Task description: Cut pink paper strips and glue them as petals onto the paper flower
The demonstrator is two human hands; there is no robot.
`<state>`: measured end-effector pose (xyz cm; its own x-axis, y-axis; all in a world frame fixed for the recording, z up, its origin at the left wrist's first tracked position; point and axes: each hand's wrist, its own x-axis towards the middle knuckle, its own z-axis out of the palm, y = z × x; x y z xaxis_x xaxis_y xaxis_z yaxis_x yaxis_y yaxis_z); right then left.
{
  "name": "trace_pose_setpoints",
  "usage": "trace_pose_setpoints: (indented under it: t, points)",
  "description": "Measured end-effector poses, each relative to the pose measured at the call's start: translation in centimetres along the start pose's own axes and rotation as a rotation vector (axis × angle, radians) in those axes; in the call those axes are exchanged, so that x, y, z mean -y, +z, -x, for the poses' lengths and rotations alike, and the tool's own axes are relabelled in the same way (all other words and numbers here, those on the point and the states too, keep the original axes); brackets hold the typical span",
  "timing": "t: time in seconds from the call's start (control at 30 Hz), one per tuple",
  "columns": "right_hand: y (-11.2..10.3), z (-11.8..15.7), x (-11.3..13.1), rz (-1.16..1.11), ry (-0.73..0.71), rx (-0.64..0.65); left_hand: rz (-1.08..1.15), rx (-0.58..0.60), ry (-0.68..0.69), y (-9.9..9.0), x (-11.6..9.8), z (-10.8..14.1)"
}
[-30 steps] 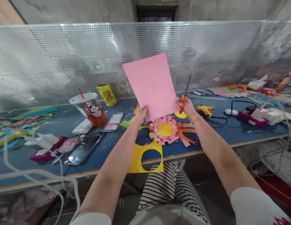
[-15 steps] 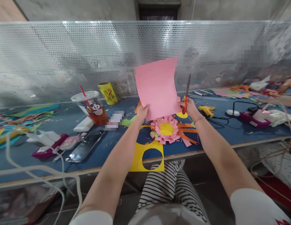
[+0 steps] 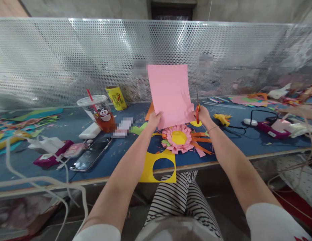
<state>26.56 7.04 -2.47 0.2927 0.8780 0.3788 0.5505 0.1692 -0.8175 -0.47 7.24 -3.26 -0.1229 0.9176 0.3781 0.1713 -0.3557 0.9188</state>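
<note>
A pink sheet of paper (image 3: pixel 169 93) is raised upright above the table, its face toward me. My left hand (image 3: pixel 154 120) pinches its lower left corner. At the lower right edge, my right hand (image 3: pixel 203 115) is closed around red-handled scissors (image 3: pixel 197 112), whose blades point up beside the paper. Its fingertips also touch the sheet's edge. Below the sheet lies a paper flower (image 3: pixel 179 137) with a yellow centre, pink fringed petals and orange strips. Nearer to me, a yellow sheet (image 3: pixel 146 169) with round cut-outs hangs over the table edge.
To the left are a drink cup (image 3: pixel 102 113) with a red straw, a yellow roll (image 3: pixel 116 97) and a phone (image 3: pixel 91 154). On the right lie a yellow glue gun (image 3: pixel 222 119) and cables. A perforated metal screen (image 3: pixel 95 57) stands along the back.
The pink sheet has straightened and flattened, its top edge now nearly level instead of slanted. The scissors have shifted slightly down and left. Both hands keep their hold.
</note>
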Motion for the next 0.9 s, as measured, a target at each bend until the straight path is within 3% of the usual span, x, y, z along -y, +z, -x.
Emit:
trace_pose_setpoints:
  t: [0.13, 0.27, 0.4, 0.5, 0.77, 0.9]
  points:
    - [-0.4, 0.0, -0.1, 0.114, -0.038, -0.082, -0.059, -0.004, 0.018, -0.1, -0.1, -0.1]
    - [-1.0, -0.6, -1.3, 0.014, 0.001, -0.108, -0.002, -0.101, 0.036, -1.0, -0.3, -0.5]
    - [-1.0, -1.2, -2.5, -0.295, 0.120, -0.029, 0.034, -0.138, 0.025, -1.6, -0.5, -0.7]
    - [-0.7, -1.2, -2.5, -0.438, 0.116, 0.011, 0.029, -0.131, 0.031, -1.6, -0.4, -0.8]
    - [0.5, -0.2, -1.2, -0.413, 0.034, 0.109, 0.023, -0.093, 0.023, -1.2, -0.2, -0.6]
    - [0.8, 0.1, -0.9, -0.476, 0.021, 0.219, 0.008, -0.035, 0.009, -0.6, -0.4, -0.1]
